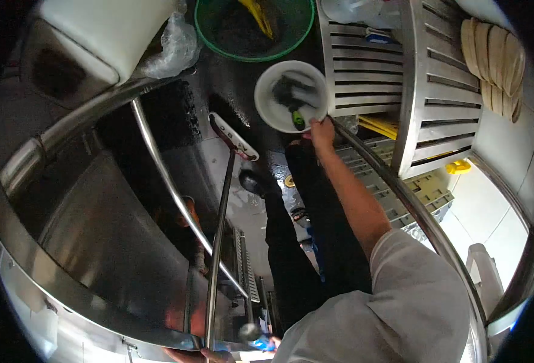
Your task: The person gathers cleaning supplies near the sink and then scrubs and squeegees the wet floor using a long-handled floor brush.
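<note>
My right hand (322,132) grips the rim of a round white bucket (261,104). Inside the bucket are something dark and grey, blurred, and a bright green handle (298,119). At the bottom edge, my left hand (217,356) is only partly in view, closed around the metal pole of a floor squeegee (223,209). The squeegee's head (235,138), white with a dark red edge, rests on the wet floor. My black shoe (253,181) is close to that head.
A green-rimmed tub (261,59) with a yellow item stands ahead. Slatted metal shelving (439,109) and pale crates (415,190) are at right. Leftward are a steel counter (116,224) and curved metal rails (164,169). A white container (100,30) sits at upper left.
</note>
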Demonstrator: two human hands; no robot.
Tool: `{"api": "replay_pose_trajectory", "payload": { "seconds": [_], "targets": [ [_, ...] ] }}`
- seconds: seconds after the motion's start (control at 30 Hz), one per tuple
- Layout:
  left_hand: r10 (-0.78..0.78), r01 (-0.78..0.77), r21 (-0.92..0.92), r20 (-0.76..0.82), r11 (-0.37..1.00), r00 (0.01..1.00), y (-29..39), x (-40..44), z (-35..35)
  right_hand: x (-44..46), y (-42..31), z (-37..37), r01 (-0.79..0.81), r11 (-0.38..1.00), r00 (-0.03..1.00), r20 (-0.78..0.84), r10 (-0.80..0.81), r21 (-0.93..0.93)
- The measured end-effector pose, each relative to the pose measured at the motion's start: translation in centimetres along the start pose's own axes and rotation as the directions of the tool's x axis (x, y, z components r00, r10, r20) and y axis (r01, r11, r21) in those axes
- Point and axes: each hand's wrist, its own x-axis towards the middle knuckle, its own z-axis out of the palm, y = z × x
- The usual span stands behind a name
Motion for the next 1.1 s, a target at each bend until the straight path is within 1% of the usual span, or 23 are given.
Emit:
{"api": "replay_pose_trajectory", "payload": {
  "seconds": [0.07, 0.13, 0.2, 0.23, 0.27, 0.3, 0.33, 0.37, 0.4, 0.43, 0.53, 0.6, 0.67, 0.7, 0.77, 0.8, 0.83, 0.87, 0.9, 0.93, 0.97, 1.07, 1.1],
  "targets": [
    [0.006, -0.006, 0.002, 0.002, 1.0, 1.0, 0.0, -0.1, -0.4, -0.2, 0.1, -2.4, 0.08, 0.98, 0.995, -0.077, -0.067, 0.181],
    [0.001, -0.001, 0.007, 0.01, 1.0, 1.0, -0.2, -0.8, -1.5, -1.9, -0.9, -3.7, 0.035, 0.933, 0.987, -0.157, 0.023, 0.359],
    [-0.042, 0.043, -0.031, 0.037, 0.999, 0.998, -0.8, -2.7, -2.7, -4.5, -2.1, -5.0, 0.083, 0.846, 0.991, -0.135, -0.013, 0.527],
    [-0.164, 0.184, -0.161, 0.129, 0.97, 0.978, -3.5, -5.8, -2.5, -6.3, -3.5, -5.4, 0.047, 0.856, 0.985, -0.166, 0.046, 0.516],
    [-0.112, 0.116, -0.169, 0.036, 0.979, 0.993, 0.5, -2.4, -2.4, -8.9, -4.9, -6.6, 0.082, 0.903, 0.979, -0.201, 0.005, 0.421],
    [-0.078, 0.083, -0.169, 0.035, 0.982, 0.996, 1.0, -1.4, -2.9, -6.2, -1.8, -8.3, 0.061, 0.866, 0.971, -0.231, 0.064, 0.497],
    [-0.046, 0.05, -0.144, 0.03, 0.988, 0.998, 2.2, -0.2, -3.5, -8.1, -3.8, -8.9, 0.066, 0.893, 0.966, -0.253, 0.055, 0.445],
    [-0.057, 0.061, -0.196, 0.026, 0.979, 0.998, 2.7, 0.2, -4.1, -10.5, -5.8, -9.8, 0.073, 0.917, 0.956, -0.289, 0.047, 0.391],
    [-0.014, 0.018, -0.217, 0.018, 0.976, 1.0, 2.5, 0.7, -4.7, -12.9, -7.3, -10.7, 0.111, 0.935, 0.96, -0.281, -0.013, 0.338],
    [-0.013, 0.012, -0.243, -0.001, 0.97, 1.0, 2.7, 1.1, -5.2, -14.8, -8.9, -11.1, 0.151, 0.947, 0.96, -0.271, -0.071, 0.284],
    [-0.006, -0.021, -0.331, -0.082, 0.943, 0.997, 2.8, 1.5, -6.4, -24.2, -16.6, -10.8, 0.323, 0.912, 0.934, -0.244, -0.263, 0.253],
    [-0.037, 0.003, -0.344, -0.094, 0.939, 0.995, 2.8, 1.6, -7.7, -26.6, -20.6, -11.2, 0.398, 0.871, 0.917, -0.153, -0.368, 0.288],
    [-0.063, 0.02, -0.402, -0.092, 0.915, 0.994, 2.3, 1.6, -8.5, -28.3, -25.0, -11.8, 0.499, 0.811, 0.859, -0.05, -0.51, 0.304],
    [-0.063, 0.03, -0.407, -0.069, 0.913, 0.996, 1.8, 1.5, -8.8, -28.9, -28.0, -11.7, 0.621, 0.735, 0.77, -0.035, -0.638, 0.272],
    [-0.06, 0.026, -0.444, -0.062, 0.896, 0.996, 1.6, 0.8, -9.9, -31.0, -33.6, -12.6, 0.817, 0.542, 0.549, 0.019, -0.835, 0.198],
    [-0.043, 0.016, -0.458, -0.048, 0.889, 0.998, 1.4, 1.0, -10.7, -35.6, -37.3, -12.9, 0.8, 0.517, 0.484, 0.183, -0.856, 0.303],
    [-0.046, 0.038, -0.488, -0.004, 0.872, 0.999, 1.4, 1.0, -11.6, -37.5, -40.0, -13.2, 0.837, 0.492, 0.424, 0.283, -0.86, 0.241],
    [-0.033, 0.045, -0.487, 0.032, 0.872, 0.999, 1.2, 1.5, -11.8, -40.9, -42.9, -12.6, 0.888, 0.449, 0.394, 0.343, -0.853, 0.098],
    [-0.016, 0.048, -0.486, 0.071, 0.872, 0.997, 1.0, 1.4, -12.1, -44.9, -44.9, -11.6, 0.9, 0.414, 0.337, 0.389, -0.857, 0.133],
    [-0.005, 0.056, -0.484, 0.106, 0.874, 0.994, 0.9, 1.4, -12.4, -45.8, -46.4, -10.5, 0.905, 0.401, 0.306, 0.439, -0.845, 0.141],
    [0.0, 0.03, -0.488, 0.062, 0.872, 0.998, 0.8, 1.4, -12.4, -46.4, -47.6, -9.3, 0.908, 0.39, 0.271, 0.494, -0.826, 0.155],
    [-0.024, -0.005, -0.472, -0.055, 0.882, 0.998, 0.2, 0.6, -11.7, -48.9, -49.3, -5.1, 0.894, 0.408, 0.221, 0.61, -0.761, 0.185],
    [-0.096, 0.047, -0.563, -0.057, 0.825, 0.994, 0.9, 0.7, -13.6, -50.4, -49.4, -4.3, 0.895, 0.43, 0.243, 0.673, -0.698, 0.123]
  ]
}}
